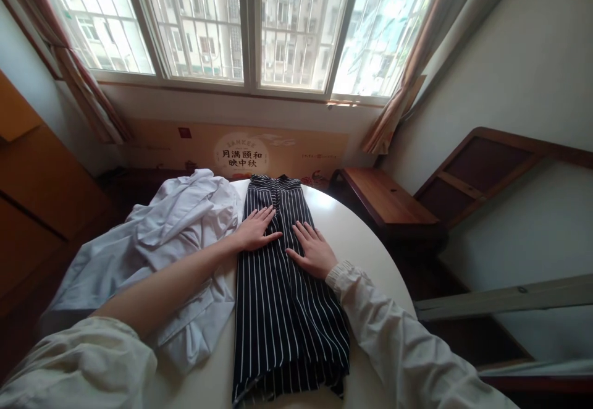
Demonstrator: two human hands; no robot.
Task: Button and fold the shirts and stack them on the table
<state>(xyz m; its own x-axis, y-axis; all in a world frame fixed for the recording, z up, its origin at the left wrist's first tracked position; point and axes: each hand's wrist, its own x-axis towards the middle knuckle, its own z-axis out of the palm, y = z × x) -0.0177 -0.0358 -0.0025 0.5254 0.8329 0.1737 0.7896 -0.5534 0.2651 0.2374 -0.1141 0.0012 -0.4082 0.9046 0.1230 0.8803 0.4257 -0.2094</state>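
- The striped garment (273, 310) lies on the round white table (370, 242), laid out lengthwise from the far edge toward the person
- Its colour is very dark, black or deep navy, I cannot tell which, with thin white stripes running along its length
- The far end is narrower, with a band across it; the near end is wider, and its hem is wavy and uneven
- Some soft wrinkles show on its right side
- The left hand (256, 230) rests palm down on its upper part, fingers extended, thumb apart, gripping nothing
- The right hand (315, 253) rests on its right side, fingers extended and slightly spread, also gripping nothing
- Just beside it, on the left, lies a crumpled white cloth (185, 230)
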